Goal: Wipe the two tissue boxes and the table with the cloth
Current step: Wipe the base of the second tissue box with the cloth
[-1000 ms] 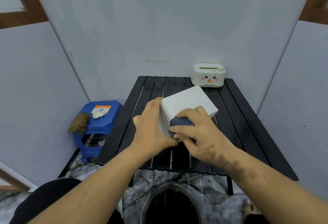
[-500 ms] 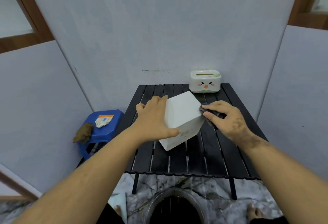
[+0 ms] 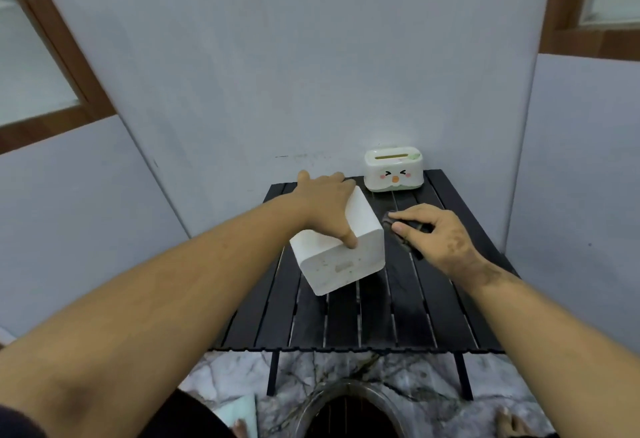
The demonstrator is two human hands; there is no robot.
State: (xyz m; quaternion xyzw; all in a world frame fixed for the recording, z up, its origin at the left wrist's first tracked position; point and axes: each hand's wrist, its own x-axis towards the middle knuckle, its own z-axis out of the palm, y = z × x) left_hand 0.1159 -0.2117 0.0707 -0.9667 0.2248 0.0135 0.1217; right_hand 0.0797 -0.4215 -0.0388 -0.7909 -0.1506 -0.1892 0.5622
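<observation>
- The black slatted table (image 3: 367, 313) carries both boxes; its near half lies bare. Whether any of it is wiped cannot be told from its surface, so I judge the table pass as not yet done or only starting.
- The plain white tissue box (image 3: 341, 257) lies tipped on its side near the table's middle, a few small specks showing on the face turned toward the camera. It looks to be the box in hand, possibly close to finished.
- The left hand (image 3: 329, 202) lies across the top of the white box, fingers spread over its far edge and thumb pressing the near face, steadying it.
- The right hand (image 3: 436, 233) is closed around the dark cloth (image 3: 403, 233), bunched under the fingers, pressed on the slats just beside the white box's right side and not touching the box.
- The small tissue box with a cartoon face (image 3: 393, 170) stands upright at the far right corner, well apart from both hands; I judge it is left to wipe.
</observation>
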